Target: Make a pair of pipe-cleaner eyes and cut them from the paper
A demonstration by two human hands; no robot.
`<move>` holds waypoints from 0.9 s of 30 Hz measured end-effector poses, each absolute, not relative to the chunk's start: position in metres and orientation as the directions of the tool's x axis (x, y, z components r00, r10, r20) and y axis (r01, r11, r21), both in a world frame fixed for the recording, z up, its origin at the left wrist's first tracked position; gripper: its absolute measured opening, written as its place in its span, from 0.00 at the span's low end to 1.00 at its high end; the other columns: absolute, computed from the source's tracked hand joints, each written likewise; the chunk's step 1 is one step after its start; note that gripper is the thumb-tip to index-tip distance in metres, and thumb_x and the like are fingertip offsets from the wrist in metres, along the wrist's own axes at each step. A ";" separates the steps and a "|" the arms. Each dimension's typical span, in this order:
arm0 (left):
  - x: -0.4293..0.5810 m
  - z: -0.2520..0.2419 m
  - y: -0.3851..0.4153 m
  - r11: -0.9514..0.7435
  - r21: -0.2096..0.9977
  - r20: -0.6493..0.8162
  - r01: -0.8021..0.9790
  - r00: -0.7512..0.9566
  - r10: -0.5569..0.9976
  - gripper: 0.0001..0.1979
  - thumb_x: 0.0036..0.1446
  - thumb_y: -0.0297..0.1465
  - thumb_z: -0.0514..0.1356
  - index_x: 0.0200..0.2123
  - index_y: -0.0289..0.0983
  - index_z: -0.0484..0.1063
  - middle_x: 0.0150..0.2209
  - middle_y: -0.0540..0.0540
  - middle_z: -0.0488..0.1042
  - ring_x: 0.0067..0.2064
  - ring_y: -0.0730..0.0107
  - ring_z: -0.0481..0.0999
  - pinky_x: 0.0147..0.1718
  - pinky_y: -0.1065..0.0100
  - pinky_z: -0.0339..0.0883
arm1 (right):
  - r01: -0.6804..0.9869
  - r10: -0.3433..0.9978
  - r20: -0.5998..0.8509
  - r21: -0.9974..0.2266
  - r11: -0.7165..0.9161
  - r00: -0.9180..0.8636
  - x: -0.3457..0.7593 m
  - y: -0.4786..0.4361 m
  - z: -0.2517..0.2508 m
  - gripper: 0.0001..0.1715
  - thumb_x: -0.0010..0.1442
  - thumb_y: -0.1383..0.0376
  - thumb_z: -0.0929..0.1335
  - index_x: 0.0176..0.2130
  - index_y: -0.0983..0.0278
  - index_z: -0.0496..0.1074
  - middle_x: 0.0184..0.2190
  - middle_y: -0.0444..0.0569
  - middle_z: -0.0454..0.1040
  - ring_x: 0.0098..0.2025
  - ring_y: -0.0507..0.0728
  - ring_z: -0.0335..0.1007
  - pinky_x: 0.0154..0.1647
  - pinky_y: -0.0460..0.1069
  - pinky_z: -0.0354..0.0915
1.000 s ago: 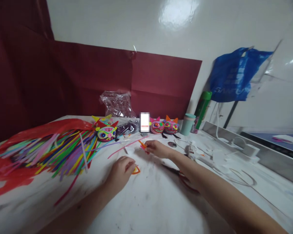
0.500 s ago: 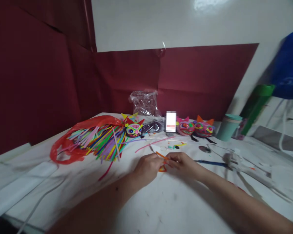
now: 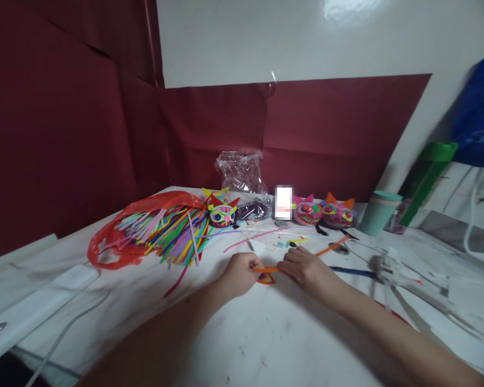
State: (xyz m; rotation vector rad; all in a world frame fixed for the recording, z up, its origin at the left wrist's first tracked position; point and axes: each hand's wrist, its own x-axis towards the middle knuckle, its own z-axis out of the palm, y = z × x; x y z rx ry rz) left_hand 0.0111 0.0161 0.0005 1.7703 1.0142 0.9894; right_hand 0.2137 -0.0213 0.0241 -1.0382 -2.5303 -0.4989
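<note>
An orange pipe cleaner (image 3: 271, 269) runs between my two hands, and its long free end slants up to the right past my right hand. My left hand (image 3: 240, 273) pinches one end with closed fingers. The fingers of my right hand (image 3: 304, 266) are closed on the middle of the strip. Just under it, near my left fingertips, is a small orange-edged piece (image 3: 267, 278) with yellow and purple inside. A pink pipe cleaner (image 3: 252, 239) lies beyond my hands, and a dark blue one (image 3: 353, 271) lies right of my right hand.
A red plastic bag (image 3: 115, 258) holds a bundle of colourful pipe cleaners (image 3: 171, 231) at left. Decorated animal heads (image 3: 222, 215) stand along the back. At right are a glue gun (image 3: 387, 267) with its cord and a mint-green cup (image 3: 379, 214). A white device (image 3: 40, 306) lies at left.
My hands have moved apart, the right one to the right along the orange pipe cleaner. More of the strip now shows between them and past my right hand.
</note>
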 end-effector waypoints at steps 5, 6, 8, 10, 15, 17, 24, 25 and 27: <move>0.011 0.006 0.016 -0.132 0.966 0.072 0.220 0.261 0.963 0.05 0.46 0.29 0.53 0.20 0.37 0.63 0.17 0.52 0.67 0.18 0.77 0.64 0.19 0.73 0.58 | 0.713 0.563 0.445 0.339 0.614 -0.697 0.213 -0.023 0.023 0.13 0.63 0.71 0.62 0.30 0.65 0.71 0.25 0.48 0.68 0.30 0.55 0.59 0.34 0.51 0.49; 0.014 0.008 0.012 -0.125 0.968 0.064 0.217 0.265 0.962 0.05 0.46 0.29 0.53 0.21 0.37 0.63 0.18 0.52 0.68 0.18 0.77 0.66 0.20 0.74 0.59 | 0.718 0.563 0.452 0.353 0.600 -0.692 0.211 -0.024 0.022 0.11 0.62 0.71 0.63 0.30 0.65 0.71 0.25 0.48 0.69 0.30 0.55 0.59 0.34 0.50 0.49; 0.021 0.009 0.000 -0.126 0.966 0.056 0.225 0.294 0.954 0.05 0.47 0.30 0.52 0.22 0.37 0.63 0.19 0.51 0.69 0.20 0.76 0.68 0.21 0.74 0.60 | 0.733 0.569 0.466 0.363 0.575 -0.678 0.206 -0.026 0.019 0.08 0.60 0.72 0.65 0.29 0.65 0.70 0.25 0.47 0.69 0.29 0.55 0.59 0.33 0.50 0.49; 0.027 0.006 -0.011 -0.142 0.956 0.051 0.256 0.330 0.943 0.06 0.49 0.32 0.51 0.23 0.38 0.63 0.18 0.52 0.69 0.18 0.76 0.66 0.19 0.74 0.59 | 0.752 0.586 0.475 0.356 0.554 -0.657 0.202 -0.028 0.017 0.08 0.59 0.72 0.66 0.28 0.65 0.70 0.24 0.47 0.70 0.28 0.55 0.59 0.32 0.50 0.49; 0.029 -0.004 -0.014 -0.273 0.871 0.138 0.408 0.331 0.934 0.08 0.49 0.33 0.53 0.20 0.38 0.64 0.16 0.53 0.66 0.16 0.76 0.60 0.17 0.73 0.53 | 0.804 0.624 0.509 0.328 0.496 -0.593 0.206 -0.024 0.021 0.06 0.58 0.71 0.66 0.30 0.66 0.73 0.25 0.49 0.72 0.30 0.56 0.61 0.33 0.51 0.52; 0.023 -0.001 -0.004 -0.345 0.807 0.213 0.480 0.309 0.927 0.09 0.50 0.34 0.53 0.21 0.38 0.66 0.18 0.52 0.68 0.20 0.74 0.64 0.20 0.72 0.57 | 0.821 0.590 0.576 0.324 0.470 -0.565 0.210 -0.024 0.028 0.08 0.58 0.71 0.66 0.39 0.67 0.74 0.34 0.54 0.74 0.37 0.60 0.63 0.39 0.53 0.54; -0.042 0.046 0.052 -0.337 0.428 0.429 0.839 0.140 0.892 0.12 0.53 0.32 0.49 0.26 0.37 0.70 0.35 0.39 0.76 0.42 0.53 0.74 0.41 0.59 0.64 | 0.860 0.512 0.731 0.201 0.470 -0.451 0.210 -0.031 0.047 0.18 0.58 0.70 0.64 0.49 0.68 0.69 0.46 0.61 0.70 0.48 0.64 0.59 0.47 0.58 0.56; -0.053 0.050 0.059 -0.312 0.353 0.435 0.882 0.140 0.890 0.10 0.50 0.30 0.51 0.23 0.36 0.70 0.34 0.35 0.76 0.44 0.48 0.73 0.44 0.55 0.62 | 0.852 0.516 0.722 0.198 0.484 -0.461 0.210 -0.032 0.048 0.16 0.58 0.70 0.64 0.47 0.68 0.70 0.45 0.60 0.70 0.47 0.64 0.60 0.46 0.58 0.56; -0.071 0.053 0.069 -0.251 0.217 0.409 0.943 0.146 0.901 0.06 0.41 0.27 0.55 0.16 0.36 0.67 0.26 0.33 0.75 0.42 0.40 0.74 0.42 0.49 0.62 | 0.844 0.527 0.702 0.204 0.496 -0.479 0.211 -0.030 0.050 0.14 0.58 0.69 0.65 0.45 0.67 0.71 0.43 0.59 0.71 0.45 0.63 0.61 0.44 0.56 0.57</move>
